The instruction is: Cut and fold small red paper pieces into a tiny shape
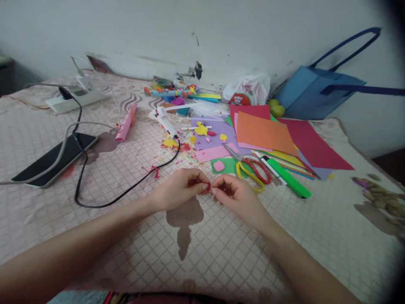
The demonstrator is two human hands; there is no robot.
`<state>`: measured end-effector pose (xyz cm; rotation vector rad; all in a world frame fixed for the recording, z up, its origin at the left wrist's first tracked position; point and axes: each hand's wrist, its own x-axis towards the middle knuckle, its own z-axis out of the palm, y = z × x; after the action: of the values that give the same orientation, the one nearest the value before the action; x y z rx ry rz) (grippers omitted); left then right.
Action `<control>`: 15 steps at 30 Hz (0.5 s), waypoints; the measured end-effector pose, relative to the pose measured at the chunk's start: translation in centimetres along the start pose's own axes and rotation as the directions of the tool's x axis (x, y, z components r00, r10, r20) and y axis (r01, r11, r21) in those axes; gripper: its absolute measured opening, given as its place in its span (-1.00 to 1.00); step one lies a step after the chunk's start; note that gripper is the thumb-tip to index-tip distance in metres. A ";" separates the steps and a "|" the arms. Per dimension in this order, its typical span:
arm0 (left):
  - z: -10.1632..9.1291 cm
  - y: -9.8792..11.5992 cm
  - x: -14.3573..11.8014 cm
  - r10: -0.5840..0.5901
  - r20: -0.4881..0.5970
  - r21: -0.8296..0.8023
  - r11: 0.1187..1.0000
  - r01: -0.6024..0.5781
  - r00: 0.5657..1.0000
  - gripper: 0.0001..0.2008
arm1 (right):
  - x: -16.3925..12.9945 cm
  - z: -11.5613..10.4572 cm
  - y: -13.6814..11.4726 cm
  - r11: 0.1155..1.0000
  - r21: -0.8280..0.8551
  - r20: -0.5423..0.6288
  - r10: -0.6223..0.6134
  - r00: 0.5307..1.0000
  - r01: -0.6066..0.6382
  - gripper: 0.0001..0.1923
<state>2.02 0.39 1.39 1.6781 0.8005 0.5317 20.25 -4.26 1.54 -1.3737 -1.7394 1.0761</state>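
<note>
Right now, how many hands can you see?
2. The left hand and the right hand meet over the quilted cover, pinching a tiny red piece between their fingertips. No other person's hand shows.

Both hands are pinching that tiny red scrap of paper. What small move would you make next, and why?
Probably keep rolling the tiny red scrap of paper between the fingertips: left hand and right hand both pinch it, meeting above the quilted cloth.
</note>
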 end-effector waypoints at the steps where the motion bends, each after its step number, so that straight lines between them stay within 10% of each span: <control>1: 0.0 -0.1 0.0 0.001 0.004 -0.012 1.000 -0.001 1.000 -0.87 | 0.0 0.1 -0.1 0.999 -0.039 -0.016 -0.014 1.000 0.014 -0.94; 15: 0.0 -0.4 0.3 -0.030 0.022 -0.124 0.992 0.032 0.999 -0.86 | 0.0 0.1 -0.3 0.992 -0.123 -0.055 -0.040 0.998 0.033 -0.93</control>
<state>2.10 0.68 1.03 1.5516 0.7621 0.5317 20.06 -4.32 1.79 -1.4265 -1.8071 0.9143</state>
